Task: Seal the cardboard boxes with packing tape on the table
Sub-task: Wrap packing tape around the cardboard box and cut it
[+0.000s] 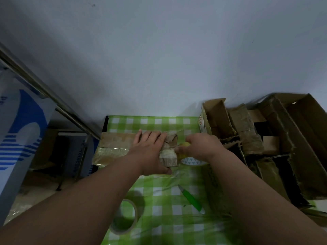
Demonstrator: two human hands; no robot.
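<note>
A flat brown cardboard box (115, 145) lies on the green checked table (168, 200), with shiny tape along its near side. My left hand (150, 151) presses flat on the box's right part, fingers straight. At the box's right end my right hand (200, 145) grips a yellowish tape roll (184, 145), whose patterned core shows below the hand. A strip of tape runs from the roll onto the box end. Most of the roll is hidden by my fingers.
A second tape roll (123, 218) lies near the table's front left. A green-handled cutter (192, 199) lies near the front middle. A pile of opened cardboard boxes (265, 135) crowds the right side. A metal rail (44, 92) and a blue-white carton (21, 138) stand left.
</note>
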